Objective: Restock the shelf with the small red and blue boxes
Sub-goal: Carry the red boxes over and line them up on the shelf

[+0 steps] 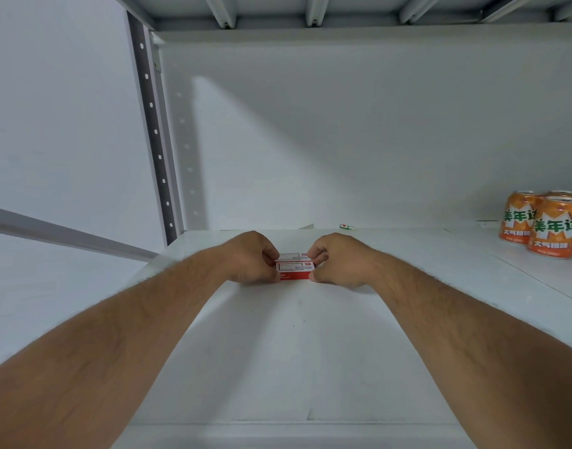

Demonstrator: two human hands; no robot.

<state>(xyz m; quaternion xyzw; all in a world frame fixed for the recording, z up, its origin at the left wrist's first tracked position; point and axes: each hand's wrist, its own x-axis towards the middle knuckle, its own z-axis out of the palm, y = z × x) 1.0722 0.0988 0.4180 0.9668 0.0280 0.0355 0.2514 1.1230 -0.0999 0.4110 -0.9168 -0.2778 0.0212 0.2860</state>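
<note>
Right now two small red boxes (294, 266) sit stacked, or one tight behind the other, on the white shelf (310, 335), well back from its front edge. Left hand (250, 259) pinches their left end, right hand (336, 262) pinches the right, fingers curled on both sides. Looks like the placing step: squaring them up. No blue box shows. Next move calls for letting go cleanly without nudging them, then fetching more. Orange cans (544, 223) stand well apart on the right.
</note>
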